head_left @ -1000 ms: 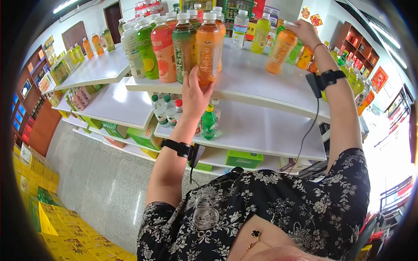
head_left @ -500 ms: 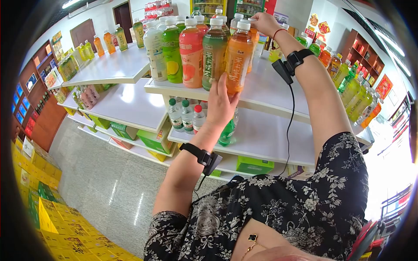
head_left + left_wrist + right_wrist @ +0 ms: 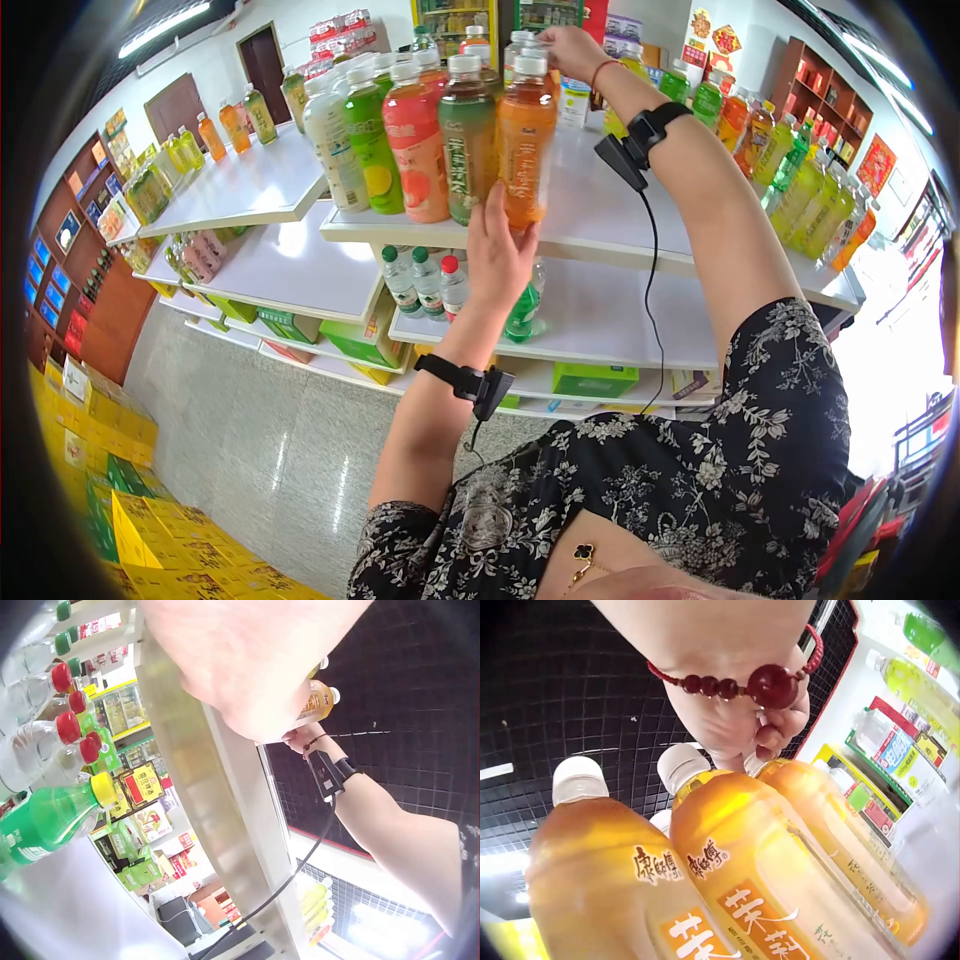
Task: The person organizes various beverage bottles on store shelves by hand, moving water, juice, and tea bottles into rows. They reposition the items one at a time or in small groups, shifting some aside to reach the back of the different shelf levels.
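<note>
In the head view my left hand [image 3: 500, 255] rests its straight fingers against the lower front of an orange tea bottle [image 3: 526, 150] at the shelf's front edge. Behind that bottle, my right hand [image 3: 577, 55] pinches the white cap of another orange tea bottle [image 3: 840, 840], which stands upright at the end of the row in the right wrist view. Two more orange tea bottles [image 3: 615, 870] are close beside it there. Left of the front bottle are a green-labelled bottle [image 3: 465, 150], a pink one [image 3: 413, 155] and a green one [image 3: 370, 150].
Beneath the top shelf [image 3: 620, 215], small water bottles [image 3: 425, 275] and a green soda bottle [image 3: 523, 312] stand on a lower shelf [image 3: 590, 300]. Many bottles [image 3: 810, 200] line the right end. Yellow boxes [image 3: 190, 540] are stacked at the lower left. A cable [image 3: 655, 300] hangs from my right wrist.
My right hand has carried an orange tea bottle leftward from over the right part of the shelf to behind the front orange one. My left hand keeps touching the front bottle.
</note>
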Demonstrator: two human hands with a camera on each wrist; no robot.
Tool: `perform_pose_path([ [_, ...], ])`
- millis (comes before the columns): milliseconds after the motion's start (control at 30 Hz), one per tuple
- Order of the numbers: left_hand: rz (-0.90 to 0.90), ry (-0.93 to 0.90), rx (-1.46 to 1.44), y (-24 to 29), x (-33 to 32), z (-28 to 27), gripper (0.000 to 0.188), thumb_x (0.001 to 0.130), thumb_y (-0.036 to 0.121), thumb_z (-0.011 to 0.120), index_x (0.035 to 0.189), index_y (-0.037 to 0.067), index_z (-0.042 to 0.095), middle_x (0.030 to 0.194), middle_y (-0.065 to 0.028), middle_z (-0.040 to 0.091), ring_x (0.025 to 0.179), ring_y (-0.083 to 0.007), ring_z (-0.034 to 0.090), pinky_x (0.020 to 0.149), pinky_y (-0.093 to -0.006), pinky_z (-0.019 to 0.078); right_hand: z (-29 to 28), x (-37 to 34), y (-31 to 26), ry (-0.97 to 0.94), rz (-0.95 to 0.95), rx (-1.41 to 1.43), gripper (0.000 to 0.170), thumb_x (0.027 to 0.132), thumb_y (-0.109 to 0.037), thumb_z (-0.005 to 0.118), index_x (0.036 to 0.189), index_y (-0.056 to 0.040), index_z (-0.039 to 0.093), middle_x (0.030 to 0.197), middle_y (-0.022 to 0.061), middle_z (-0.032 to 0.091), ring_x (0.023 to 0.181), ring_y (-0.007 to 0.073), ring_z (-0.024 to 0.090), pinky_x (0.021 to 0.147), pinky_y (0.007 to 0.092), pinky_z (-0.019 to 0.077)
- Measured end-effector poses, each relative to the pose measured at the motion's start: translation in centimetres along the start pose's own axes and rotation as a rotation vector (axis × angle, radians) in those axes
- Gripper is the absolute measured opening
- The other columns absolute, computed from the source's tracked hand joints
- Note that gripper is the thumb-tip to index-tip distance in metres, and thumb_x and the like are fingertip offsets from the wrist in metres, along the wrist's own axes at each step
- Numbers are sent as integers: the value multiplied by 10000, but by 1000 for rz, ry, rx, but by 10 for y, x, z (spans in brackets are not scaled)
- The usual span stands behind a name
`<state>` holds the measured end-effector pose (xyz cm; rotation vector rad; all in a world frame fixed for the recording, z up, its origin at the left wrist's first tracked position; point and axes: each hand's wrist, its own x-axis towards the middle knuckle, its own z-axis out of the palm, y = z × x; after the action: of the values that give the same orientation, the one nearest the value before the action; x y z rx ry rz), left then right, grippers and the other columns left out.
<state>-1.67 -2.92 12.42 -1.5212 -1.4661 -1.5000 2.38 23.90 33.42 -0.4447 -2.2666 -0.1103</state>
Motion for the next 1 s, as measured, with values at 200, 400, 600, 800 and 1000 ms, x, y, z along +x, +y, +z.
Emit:
perform_pose_path([
  [200, -67, -38, 8, 5, 2, -8, 615, 804, 168, 702, 1319, 6, 407, 890, -102, 499, 815, -243, 510, 732, -373, 446, -37, -39, 1, -30, 127, 194, 356, 858, -375, 641, 1074, -92, 655, 731, 56, 652, 592, 119, 587, 555, 284, 481],
  [400, -55, 59, 84, 55, 11, 11, 456, 828, 117, 669, 1243, 33, 500, 866, -54, 487, 784, -180, 494, 725, -311, 431, -156, -163, 60, -40, 56, 134, 387, 853, -333, 657, 1125, -59, 631, 738, 28, 612, 649, 79, 535, 603, 240, 449],
  [600, 40, -318, -186, 153, 36, 129, 487, 770, 177, 721, 1198, 44, 531, 975, -97, 566, 812, -216, 539, 765, -340, 466, -251, -312, 157, 248, 297, -77, 341, 816, -298, 669, 1096, -104, 650, 876, 88, 674, 792, 211, 644, 733, 332, 504],
  [800, -124, -604, -329, 203, 41, 272, 786, 710, 349, 780, 1300, -33, 430, 1247, -210, 515, 1087, -303, 531, 939, -385, 431, -236, -416, 208, 188, 620, -99, 509, 815, -351, 666, 1213, -51, 564, 1041, 140, 657, 911, 261, 648, 818, 362, 501],
  [1000, -220, -706, -579, 244, 60, 342, 749, 671, 274, 802, 1253, -55, 465, 1187, -226, 586, 1074, -321, 590, 909, -379, 467, -201, -438, 207, 145, 725, -16, 661, 798, -377, 666, 1308, -8, 462, 1207, 214, 580, 1119, 341, 558, 939, 410, 440],
])
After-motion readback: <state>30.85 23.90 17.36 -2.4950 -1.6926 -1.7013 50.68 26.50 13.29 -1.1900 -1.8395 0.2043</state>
